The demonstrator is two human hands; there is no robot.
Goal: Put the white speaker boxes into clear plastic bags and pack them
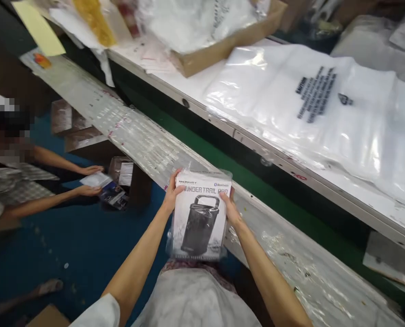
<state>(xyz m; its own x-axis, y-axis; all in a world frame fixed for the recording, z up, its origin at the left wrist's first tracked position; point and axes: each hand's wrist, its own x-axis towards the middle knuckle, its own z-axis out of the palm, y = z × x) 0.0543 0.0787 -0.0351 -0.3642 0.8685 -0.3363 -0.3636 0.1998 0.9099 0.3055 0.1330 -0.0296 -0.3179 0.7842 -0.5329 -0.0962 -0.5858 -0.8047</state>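
Observation:
A white speaker box (202,222) in clear plastic wrap is held in front of my body, its printed face toward me. It reads "Merkury" and "Thunder Trail Pro" above a picture of a dark speaker with a handle. My left hand (172,190) grips the box's upper left side, the thumb on its front. On the upper right side my right hand (231,206) holds it the same way. The fingers behind the box are hidden. Loose clear plastic sticks out past the box's edges.
A taped narrow ledge (137,131) runs diagonally behind the box. Beyond a green gap, a white bench (195,91) carries plastic bags (307,100) and an open carton (202,63). At left, a co-worker (4,181) holds a packaged item (113,193) near open cartons (82,136).

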